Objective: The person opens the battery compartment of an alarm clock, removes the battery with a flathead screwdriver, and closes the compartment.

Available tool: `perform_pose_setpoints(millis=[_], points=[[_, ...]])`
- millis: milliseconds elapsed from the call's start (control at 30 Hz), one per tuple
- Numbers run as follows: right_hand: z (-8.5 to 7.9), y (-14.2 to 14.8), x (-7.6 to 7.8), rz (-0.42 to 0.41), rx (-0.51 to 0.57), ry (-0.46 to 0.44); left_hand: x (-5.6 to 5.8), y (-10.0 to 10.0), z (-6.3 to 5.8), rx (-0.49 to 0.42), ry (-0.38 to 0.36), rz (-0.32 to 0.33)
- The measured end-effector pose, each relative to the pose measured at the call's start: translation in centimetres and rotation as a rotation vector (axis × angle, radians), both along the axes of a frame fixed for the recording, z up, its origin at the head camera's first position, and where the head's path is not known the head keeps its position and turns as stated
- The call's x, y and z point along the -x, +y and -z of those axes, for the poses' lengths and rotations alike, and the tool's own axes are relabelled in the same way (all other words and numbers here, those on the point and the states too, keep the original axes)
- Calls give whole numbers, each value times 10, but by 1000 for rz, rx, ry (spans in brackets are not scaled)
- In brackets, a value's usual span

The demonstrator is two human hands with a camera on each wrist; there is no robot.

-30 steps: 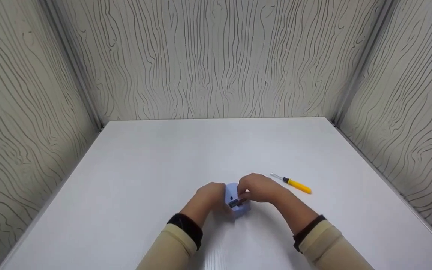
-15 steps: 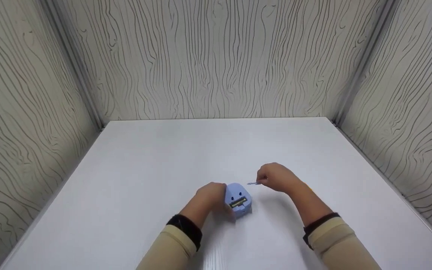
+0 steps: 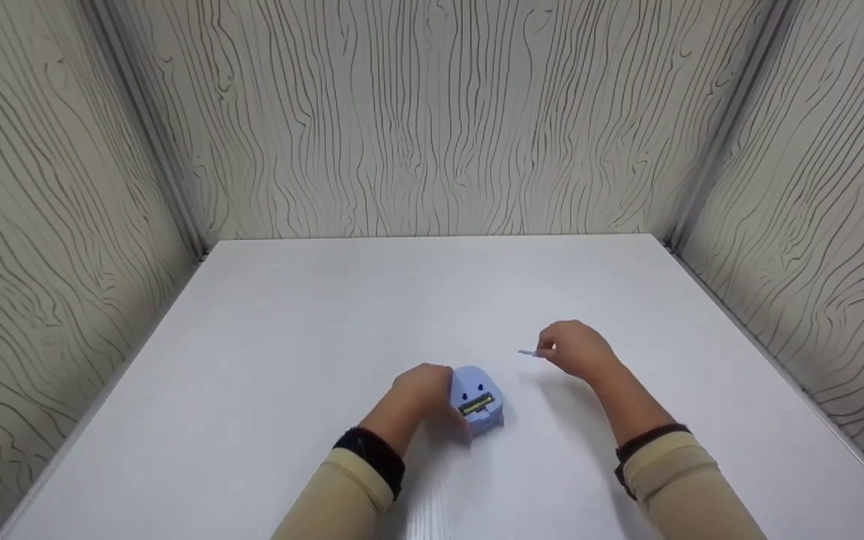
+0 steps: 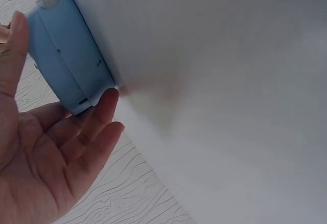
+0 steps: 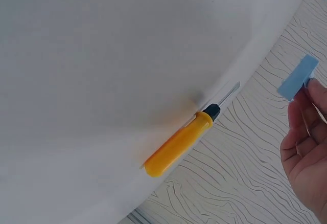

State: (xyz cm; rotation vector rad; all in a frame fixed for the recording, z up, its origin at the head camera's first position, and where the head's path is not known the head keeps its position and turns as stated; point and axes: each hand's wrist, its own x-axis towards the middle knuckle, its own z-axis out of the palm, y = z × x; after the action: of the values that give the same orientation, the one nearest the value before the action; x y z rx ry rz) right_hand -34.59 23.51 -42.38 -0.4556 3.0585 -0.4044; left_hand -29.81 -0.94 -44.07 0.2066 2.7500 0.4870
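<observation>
Rounded blue plastic case (image 3: pixel 475 394): uncovered, unclosed.
Left hand (image 3: pixel 424 391) grips it; right hand (image 3: pixel 574 349), nearer white table's (image 3: pixel 702 405) right edge, pinches flat blue cover (image 5: pixel 298 78).

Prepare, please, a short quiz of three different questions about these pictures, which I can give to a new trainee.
1. Multiple choice: what does the right hand pinch?
a) a pen
b) a small blue piece
c) a spoon

2. Open question: which view shows the whole screwdriver?

3. Fill the gap: the left hand grips the blue ____.

Key:
1. b
2. The right wrist view.
3. box
</observation>
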Motion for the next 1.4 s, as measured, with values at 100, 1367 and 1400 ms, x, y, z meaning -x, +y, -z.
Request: perform_pose_setpoints(millis=[100, 1367, 1400], points=[[4, 0, 1, 7, -20, -7, 0, 0, -1, -5, -7, -4], [31, -11, 1, -142, -325, -2, 0, 1, -3, 66, -9, 21], [31, -10, 1, -137, -316, -7, 0, 1, -3, 63, -13, 17]])
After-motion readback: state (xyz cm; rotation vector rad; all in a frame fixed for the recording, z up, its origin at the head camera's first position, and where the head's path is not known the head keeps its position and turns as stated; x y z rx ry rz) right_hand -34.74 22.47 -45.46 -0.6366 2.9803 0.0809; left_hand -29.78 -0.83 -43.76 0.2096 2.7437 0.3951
